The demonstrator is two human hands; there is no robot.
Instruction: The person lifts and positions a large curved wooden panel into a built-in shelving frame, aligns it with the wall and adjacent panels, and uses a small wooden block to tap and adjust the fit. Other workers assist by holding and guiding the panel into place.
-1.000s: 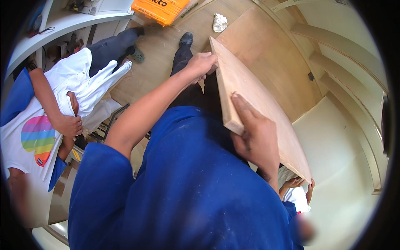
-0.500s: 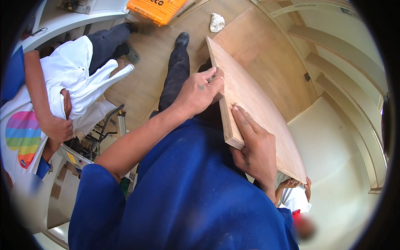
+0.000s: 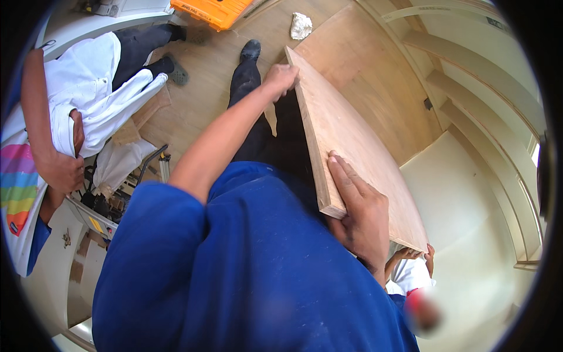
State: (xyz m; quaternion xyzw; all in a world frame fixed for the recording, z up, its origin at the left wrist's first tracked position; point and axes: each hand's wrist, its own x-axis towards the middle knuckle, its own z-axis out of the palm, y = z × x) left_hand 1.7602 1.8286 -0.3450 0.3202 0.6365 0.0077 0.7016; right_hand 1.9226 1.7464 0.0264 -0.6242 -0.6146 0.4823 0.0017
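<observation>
Both hands closed on the board: left (image 3: 280,76) at the far corner, right (image 3: 358,214) at the near edge. Board (image 3: 352,146) held tilted on edge above the floor (image 3: 199,100). Best kept balanced, clear of the legs, grip firm.

Pale wooden flooring (image 3: 205,100) is spreading across the room, with an orange case (image 3: 218,9) lying at its far edge and a crumpled white rag (image 3: 301,25) nearby. Cream walls with stepped ledges (image 3: 469,76) are curving right; daylight is perhaps entering by a window (image 3: 535,154).
</observation>
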